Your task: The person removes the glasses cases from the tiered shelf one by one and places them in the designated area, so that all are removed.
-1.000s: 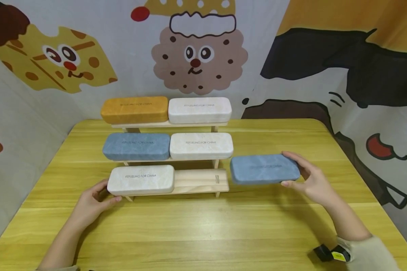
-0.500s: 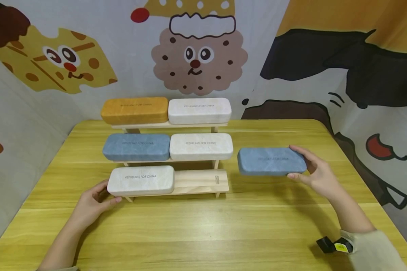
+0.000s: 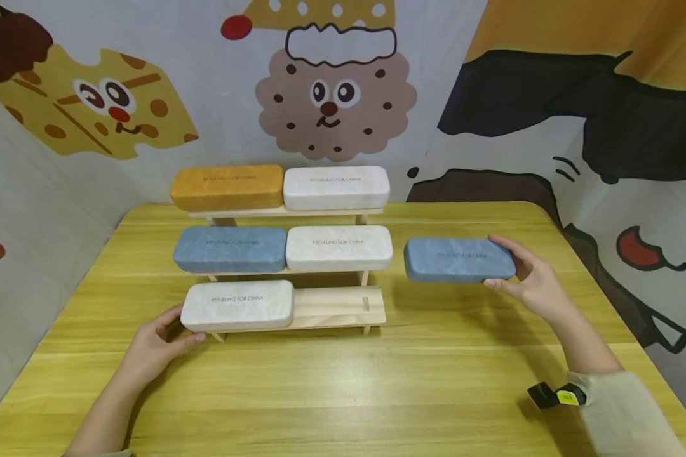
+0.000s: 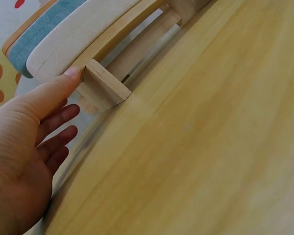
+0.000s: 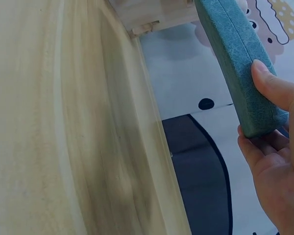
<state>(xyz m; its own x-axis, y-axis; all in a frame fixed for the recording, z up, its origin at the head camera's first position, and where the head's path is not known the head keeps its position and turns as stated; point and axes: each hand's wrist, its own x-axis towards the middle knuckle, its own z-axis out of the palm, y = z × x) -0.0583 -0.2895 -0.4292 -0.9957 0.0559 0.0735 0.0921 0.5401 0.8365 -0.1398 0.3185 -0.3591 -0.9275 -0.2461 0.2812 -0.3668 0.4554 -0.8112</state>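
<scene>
My right hand [image 3: 540, 289] grips the right end of a blue glasses case [image 3: 454, 259], thumb in front, fingers behind. The case hangs above the table, right of a three-tier wooden stand [image 3: 337, 304]. The right wrist view shows the thumb on the blue case's [image 5: 235, 63] side. My left hand [image 3: 148, 346] holds the stand's left end at the lowest tier, beside a white glasses case [image 3: 237, 306]. In the left wrist view its thumb presses the shelf edge [image 4: 108, 46]; three fingers hang loosely below, the index finger mostly hidden.
On the middle tier lie a blue case [image 3: 228, 249] and a cream case [image 3: 339, 248]. An orange case [image 3: 227, 188] and a white case [image 3: 336, 188] fill the top tier. The lowest tier's right half is bare wood. A cartoon-printed cloth [image 3: 206, 57] hangs behind the table [image 3: 331, 393].
My right hand has carried the blue glasses case slightly rightward and away from me, off the lowest tier's level. The left hand stays in place at the stand.
</scene>
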